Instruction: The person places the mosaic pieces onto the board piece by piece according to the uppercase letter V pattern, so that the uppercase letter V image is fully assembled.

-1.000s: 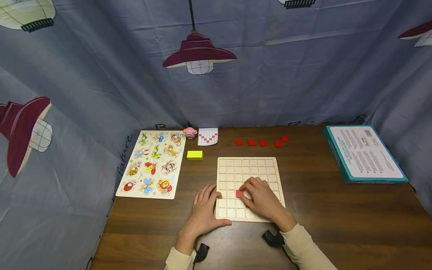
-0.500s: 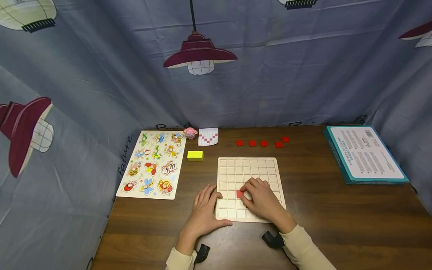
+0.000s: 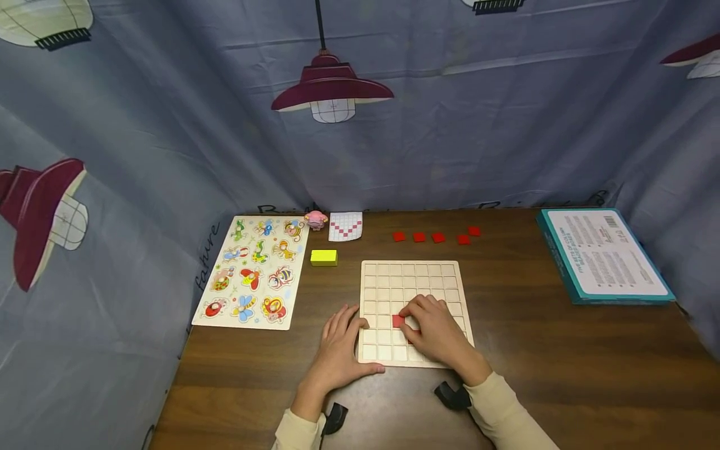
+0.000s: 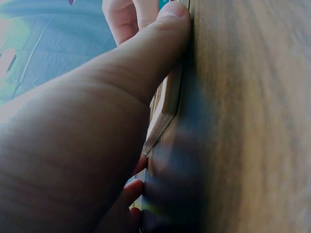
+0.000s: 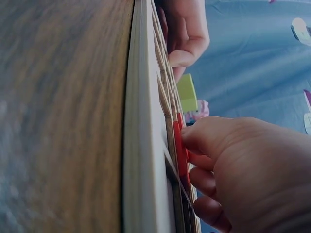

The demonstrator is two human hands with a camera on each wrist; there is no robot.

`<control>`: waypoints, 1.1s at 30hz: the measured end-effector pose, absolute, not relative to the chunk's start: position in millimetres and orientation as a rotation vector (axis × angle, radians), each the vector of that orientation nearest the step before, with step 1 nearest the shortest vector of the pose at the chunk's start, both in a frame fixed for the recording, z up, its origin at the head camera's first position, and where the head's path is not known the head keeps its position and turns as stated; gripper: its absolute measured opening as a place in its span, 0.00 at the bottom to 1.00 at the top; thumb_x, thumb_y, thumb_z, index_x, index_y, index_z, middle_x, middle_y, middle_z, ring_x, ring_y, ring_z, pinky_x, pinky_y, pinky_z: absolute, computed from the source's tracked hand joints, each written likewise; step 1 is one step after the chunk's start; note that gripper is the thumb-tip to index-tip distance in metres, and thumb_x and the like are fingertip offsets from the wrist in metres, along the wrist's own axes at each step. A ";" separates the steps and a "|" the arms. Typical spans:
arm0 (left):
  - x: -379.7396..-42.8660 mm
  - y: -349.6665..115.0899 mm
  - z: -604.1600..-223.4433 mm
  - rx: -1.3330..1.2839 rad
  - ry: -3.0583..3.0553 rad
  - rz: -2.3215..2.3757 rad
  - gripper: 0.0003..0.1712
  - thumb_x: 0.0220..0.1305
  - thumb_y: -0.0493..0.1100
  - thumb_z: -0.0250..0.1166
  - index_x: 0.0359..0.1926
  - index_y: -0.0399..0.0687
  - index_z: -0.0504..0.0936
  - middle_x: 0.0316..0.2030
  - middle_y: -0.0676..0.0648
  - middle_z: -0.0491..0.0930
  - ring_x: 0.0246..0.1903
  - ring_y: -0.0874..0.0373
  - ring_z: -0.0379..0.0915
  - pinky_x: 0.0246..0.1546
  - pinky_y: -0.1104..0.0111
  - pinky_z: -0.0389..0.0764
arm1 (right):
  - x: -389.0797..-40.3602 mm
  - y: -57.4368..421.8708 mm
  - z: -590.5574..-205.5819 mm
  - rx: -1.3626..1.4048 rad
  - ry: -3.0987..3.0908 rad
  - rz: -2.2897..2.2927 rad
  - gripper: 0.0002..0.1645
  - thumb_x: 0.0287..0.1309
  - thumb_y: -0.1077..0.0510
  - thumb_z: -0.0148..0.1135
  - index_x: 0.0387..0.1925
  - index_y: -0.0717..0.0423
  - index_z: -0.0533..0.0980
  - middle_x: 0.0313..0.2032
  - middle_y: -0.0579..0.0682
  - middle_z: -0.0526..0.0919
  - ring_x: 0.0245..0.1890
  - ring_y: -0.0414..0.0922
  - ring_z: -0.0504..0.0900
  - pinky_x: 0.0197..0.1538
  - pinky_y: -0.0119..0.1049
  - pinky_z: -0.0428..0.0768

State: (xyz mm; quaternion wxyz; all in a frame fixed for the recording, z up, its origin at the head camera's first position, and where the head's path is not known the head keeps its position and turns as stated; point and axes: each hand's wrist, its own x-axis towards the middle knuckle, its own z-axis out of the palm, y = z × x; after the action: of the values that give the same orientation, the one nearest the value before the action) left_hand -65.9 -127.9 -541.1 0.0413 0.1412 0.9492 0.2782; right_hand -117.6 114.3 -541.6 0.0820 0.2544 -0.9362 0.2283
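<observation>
A pale wooden grid board (image 3: 410,275) lies flat on the table in the head view. My left hand (image 3: 335,350) rests at its near left corner, thumb stretched along the front edge and index finger bent over the left edge. My right hand (image 3: 437,328) is over the board's middle, thumb and index finger curled at a red square tile (image 3: 397,320) in one of the cells. A second red tile shows partly beneath this hand. In the right wrist view the thumb is right against the red tiles (image 5: 180,148); the right fingertips are partly hidden.
Several loose red tiles (image 3: 419,237) lie behind the board. A paper pattern card (image 3: 345,226), a small pink figure (image 3: 316,220) and a yellow block (image 3: 324,258) stand back left. An insect puzzle board (image 3: 250,272) lies left, a teal box (image 3: 610,253) right.
Both hands have stayed in nearly the same place, the right one at the red tile. The whole head view shifts slightly.
</observation>
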 end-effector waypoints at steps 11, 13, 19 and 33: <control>-65.0 -127.2 -538.8 0.452 2.896 0.867 0.47 0.40 0.70 0.80 0.56 0.54 0.72 0.76 0.44 0.59 0.79 0.43 0.48 0.76 0.43 0.51 | -135.5 167.1 -530.3 0.531 -2.806 0.931 0.17 0.58 0.52 0.73 0.46 0.55 0.83 0.44 0.51 0.83 0.47 0.52 0.78 0.51 0.52 0.73; -65.3 -127.1 -538.8 0.456 2.897 0.868 0.47 0.40 0.70 0.80 0.56 0.54 0.72 0.76 0.44 0.59 0.79 0.43 0.48 0.76 0.43 0.51 | -143.9 188.7 -529.5 0.483 -2.810 0.987 0.20 0.59 0.53 0.72 0.50 0.58 0.82 0.47 0.55 0.83 0.50 0.55 0.78 0.54 0.56 0.74; -65.5 -127.9 -539.2 0.445 2.899 0.870 0.47 0.40 0.70 0.80 0.55 0.55 0.72 0.76 0.43 0.59 0.79 0.42 0.48 0.76 0.43 0.50 | -175.9 246.3 -532.3 0.366 -2.833 1.072 0.29 0.63 0.50 0.70 0.60 0.60 0.76 0.56 0.63 0.78 0.59 0.64 0.75 0.62 0.64 0.71; -66.4 -128.0 -540.0 0.452 2.910 0.863 0.47 0.39 0.70 0.80 0.55 0.54 0.72 0.76 0.43 0.60 0.79 0.42 0.48 0.76 0.43 0.51 | -256.1 292.5 -546.9 0.300 -2.959 1.159 0.41 0.66 0.46 0.67 0.72 0.60 0.65 0.64 0.67 0.70 0.64 0.67 0.68 0.66 0.67 0.65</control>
State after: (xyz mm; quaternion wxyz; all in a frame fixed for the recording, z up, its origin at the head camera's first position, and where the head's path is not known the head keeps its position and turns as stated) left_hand -66.4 -128.0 -540.0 0.0366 0.1471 0.9477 0.2810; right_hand -256.1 292.5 -546.9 -0.0254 0.0940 -0.9267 0.3629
